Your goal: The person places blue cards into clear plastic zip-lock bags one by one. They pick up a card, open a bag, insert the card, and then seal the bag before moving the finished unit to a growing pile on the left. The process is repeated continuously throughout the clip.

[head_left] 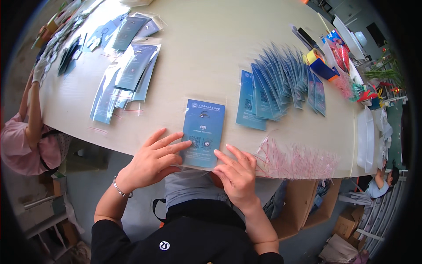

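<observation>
A blue printed card [204,127] lies flat on the table in front of me, inside a clear plastic bag whose top edge reaches past the card. A small metal ring-like piece sits near the card's upper middle. My left hand [154,156] is open, its spread fingers resting on the card's left side. At the lower right edge of the card, my right hand [237,174] touches the bag with fingertips, thumb and fingers apart. To the right of it lies a fanned pile of clear bags with red seal lines [299,160].
A fanned row of blue cards [263,99] lies to the right. Bagged cards [134,68] are stacked at the left. Tape [313,56] and a bin of tools stand at the far right. Another person in pink [30,145] works at the left edge. Cardboard boxes [294,204] stand below the table.
</observation>
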Available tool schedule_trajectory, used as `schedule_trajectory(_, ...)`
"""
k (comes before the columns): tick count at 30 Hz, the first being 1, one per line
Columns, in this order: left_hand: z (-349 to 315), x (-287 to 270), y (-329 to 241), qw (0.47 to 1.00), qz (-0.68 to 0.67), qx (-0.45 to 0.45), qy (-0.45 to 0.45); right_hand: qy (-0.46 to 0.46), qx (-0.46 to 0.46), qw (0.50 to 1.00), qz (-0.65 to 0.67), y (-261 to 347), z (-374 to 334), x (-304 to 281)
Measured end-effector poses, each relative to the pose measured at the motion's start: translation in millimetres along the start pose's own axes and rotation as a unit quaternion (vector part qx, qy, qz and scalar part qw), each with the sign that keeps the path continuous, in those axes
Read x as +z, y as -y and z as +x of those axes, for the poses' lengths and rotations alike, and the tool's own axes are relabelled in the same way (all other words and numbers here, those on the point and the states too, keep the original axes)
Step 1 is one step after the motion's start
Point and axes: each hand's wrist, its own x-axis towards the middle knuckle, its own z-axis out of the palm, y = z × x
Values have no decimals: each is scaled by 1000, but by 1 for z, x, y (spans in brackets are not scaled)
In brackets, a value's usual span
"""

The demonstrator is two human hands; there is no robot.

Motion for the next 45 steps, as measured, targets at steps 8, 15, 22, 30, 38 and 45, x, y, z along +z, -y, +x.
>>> schedule_trajectory(8, -3, 12, -10, 996, 20, -37, -80, -22, 119, 992, -24, 19, -3, 3)
schedule_trajectory(15, 2, 16, -16, 993, 42, -80, -79, -5, 188, 982, -30, 25, -3, 2)
schedule_trajectory(22, 8, 10, -25, 991, 13, -112, -78, 8, 209, 976, -58, 30, 2, 0)
schedule_trajectory(30, 16, 11, -35, 984, 35, -138, -112, 10, 212, 973, -85, 33, 9, -3)
schedule_trajectory(38, 19, 17, -38, 971, 0, -197, -138, -82, 263, 961, -23, 31, 5, 5)
schedule_trajectory(45, 8, 42, -34, 994, 76, 39, -73, -71, 6, 992, -108, 28, -1, 23)
